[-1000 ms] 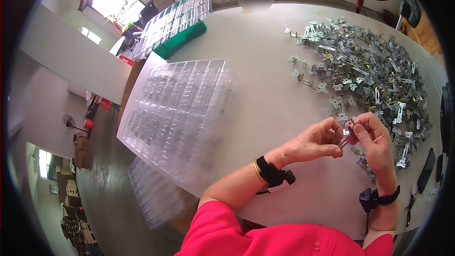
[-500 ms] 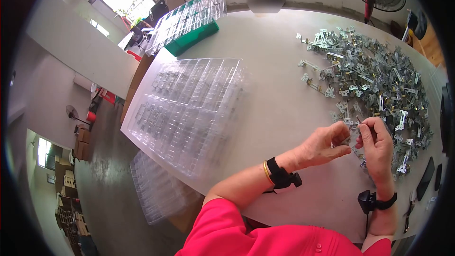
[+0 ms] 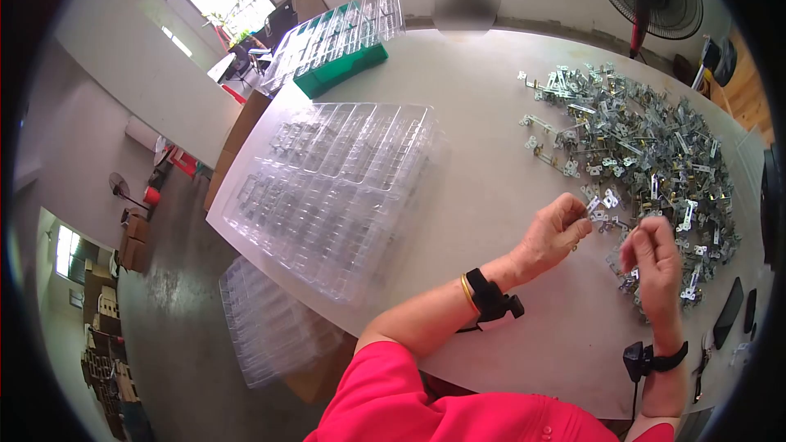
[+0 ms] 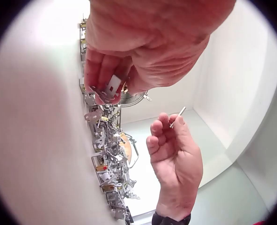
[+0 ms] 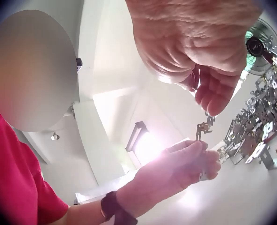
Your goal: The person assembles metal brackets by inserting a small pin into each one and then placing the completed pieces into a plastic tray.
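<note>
My left hand (image 3: 553, 237) is raised over the table just left of a heap of small metal brackets (image 3: 647, 139). Between its thumb and fingers it pinches a small silver metal bracket (image 4: 114, 84), which has a slot and a bent end. My right hand (image 3: 655, 266), at the near edge of the heap, pinches a short thin metal strip (image 4: 178, 117) between thumb and forefinger. The two hands are apart. In the right wrist view a brass-coloured piece (image 5: 203, 127) sticks up above the left hand's fingers.
Stacked clear plastic trays (image 3: 327, 188) lie left of centre on the white table (image 3: 483, 139). Beyond them, more clear trays top a green bin (image 3: 344, 69). Right of my right hand lie a black phone-like object (image 3: 727, 313) and a pliers-like tool (image 3: 702, 368).
My hands, close together over a small part one second ago, have drawn apart. The left has moved slightly left and up, the right slightly down. The head view has shifted a little.
</note>
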Motion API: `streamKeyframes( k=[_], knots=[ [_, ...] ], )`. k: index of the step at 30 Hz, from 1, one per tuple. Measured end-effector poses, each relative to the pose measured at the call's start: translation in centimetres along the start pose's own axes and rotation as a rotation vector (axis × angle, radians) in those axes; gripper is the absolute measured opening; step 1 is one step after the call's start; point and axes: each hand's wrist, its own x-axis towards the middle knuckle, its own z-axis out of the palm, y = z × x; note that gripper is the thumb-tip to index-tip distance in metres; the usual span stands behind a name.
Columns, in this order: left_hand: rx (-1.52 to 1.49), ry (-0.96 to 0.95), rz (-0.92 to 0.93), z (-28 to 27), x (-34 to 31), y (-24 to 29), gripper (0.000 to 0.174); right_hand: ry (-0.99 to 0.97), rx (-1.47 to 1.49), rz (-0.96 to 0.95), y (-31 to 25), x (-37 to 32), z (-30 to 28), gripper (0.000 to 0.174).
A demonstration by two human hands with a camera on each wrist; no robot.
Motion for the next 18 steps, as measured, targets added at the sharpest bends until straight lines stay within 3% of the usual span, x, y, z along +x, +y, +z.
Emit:
streamKeyframes(
  k=[1,3,5,9,11,15,17,18],
  knots=[
    [0.001,-0.001,0.005,-0.1,0.1,0.1,0.019,-0.128,0.099,0.122,0.0,-0.7,-0.1,0.006],
    [-0.075,0.022,0.008,-0.2,0.4,0.2,0.020,-0.144,0.087,0.189,-0.1,-1.8,1.0,0.008],
    [-0.080,0.028,0.002,-0.1,0.4,0.6,0.019,-0.331,-0.073,0.365,-0.4,-2.7,1.7,0.009],
    [-0.043,0.042,0.014,0.0,0.7,0.8,0.018,-0.508,-0.157,0.349,0.2,-3.2,2.8,0.011],
    [0.025,0.051,0.030,0.1,0.6,1.7,0.018,-0.635,-0.270,0.203,1.0,-3.0,2.9,0.012],
    [0.034,0.075,0.098,0.1,0.7,3.1,0.018,-0.671,-0.342,0.135,2.1,-2.5,2.8,0.017],
    [0.090,0.091,0.111,0.0,0.0,5.1,0.018,-0.719,-0.230,0.319,2.0,-2.3,2.6,0.016],
    [0.136,0.108,0.121,-0.1,-0.7,6.4,0.018,-0.720,-0.222,0.316,1.8,-2.2,2.6,0.016]
  ],
)
